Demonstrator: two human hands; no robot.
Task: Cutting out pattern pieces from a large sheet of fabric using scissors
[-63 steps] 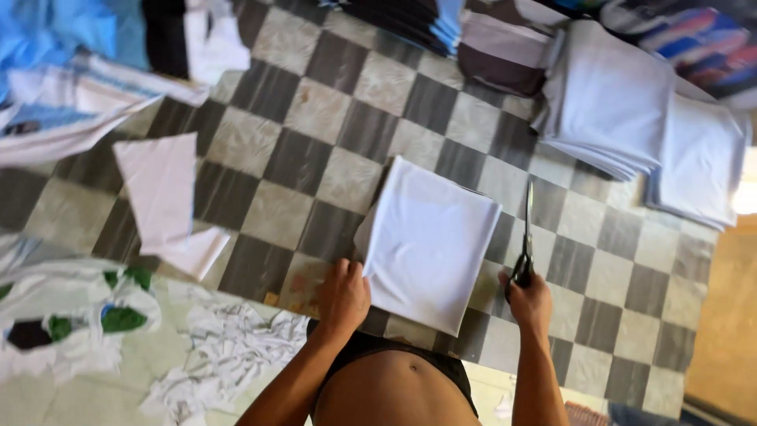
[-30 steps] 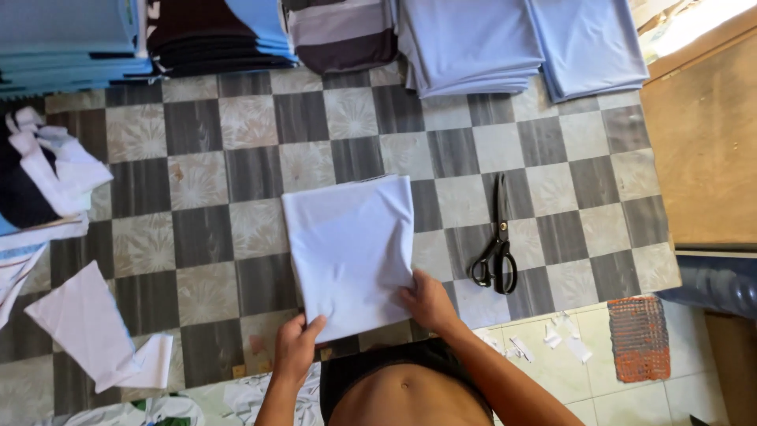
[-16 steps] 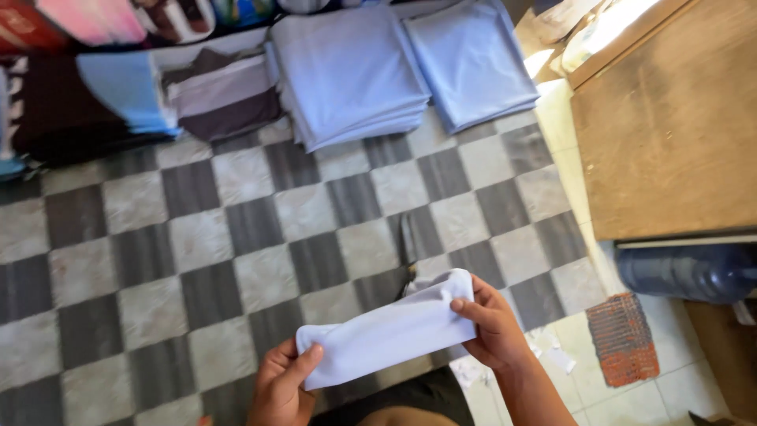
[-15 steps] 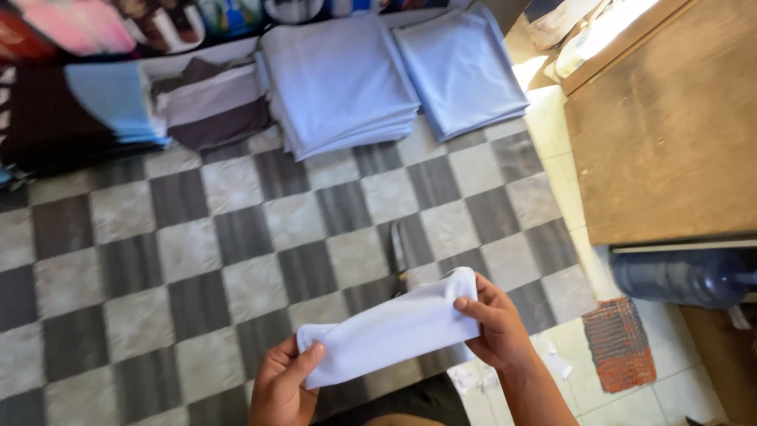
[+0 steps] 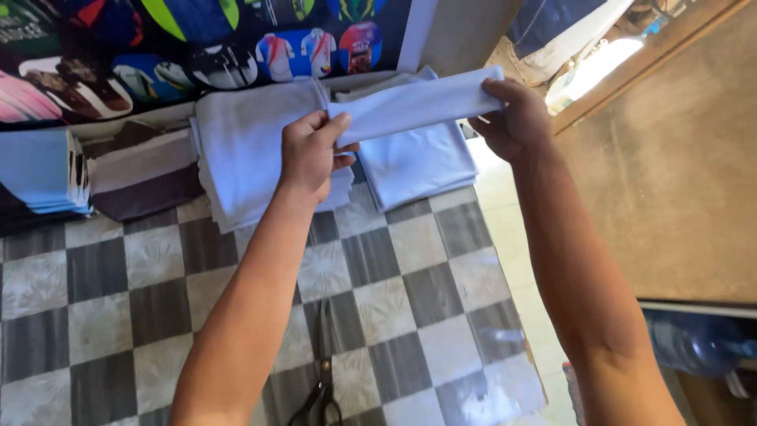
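White cloth is what you've got up in the air here: a folded white fabric piece [image 5: 414, 101], stretched level between both hands. Your left hand [image 5: 311, 154] has its fingers curled closed, pinching one end between thumb and fingertips, and your right hand [image 5: 512, 114] is clamped around the other end with the thumb on top. Holding it taut by both ends like that keeps the fold flat, so it doesn't sag or come undone, I'd guess.

It's hanging over the far edge of the checkered floor [image 5: 142, 308], right above two stacks of the same white fabric [image 5: 236, 150] [image 5: 418, 162] that lie side by side against the wall. Each stack has its edges roughly squared up, probably so the piles don't slide.

To their left sits a folded dark-and-grey striped pile [image 5: 142, 173], with a light blue stack [image 5: 39, 170] at the left edge. Black-handled scissors [image 5: 322, 379] lie on the tiles near the bottom edge, between your forearms, well apart from both hands.
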